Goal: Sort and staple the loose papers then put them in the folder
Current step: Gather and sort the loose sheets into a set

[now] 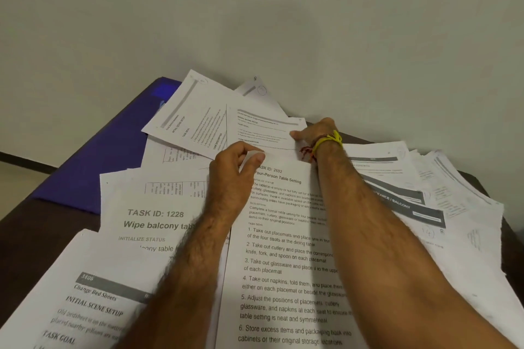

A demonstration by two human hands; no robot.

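hands [235, 167] pinching papers [283, 235], purple folder [107, 156]

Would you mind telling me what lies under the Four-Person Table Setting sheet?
The Four-Person Table Setting sheet lies on other printed sheets: the Wipe balcony page pokes out left, a balcony sheet right. Both forearms cross it, and the table beneath is hidden.

Both hands [231, 171] [317, 132] forward (fingers [256, 156] curled)

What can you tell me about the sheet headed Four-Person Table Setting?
The Four-Person Table Setting sheet is white printed paper, headed TASK ID 2692, with numbered steps one to six. It lies flat atop the other loose papers, nearest the camera. The left hand holds its top left corner; the right forearm crosses its right side.
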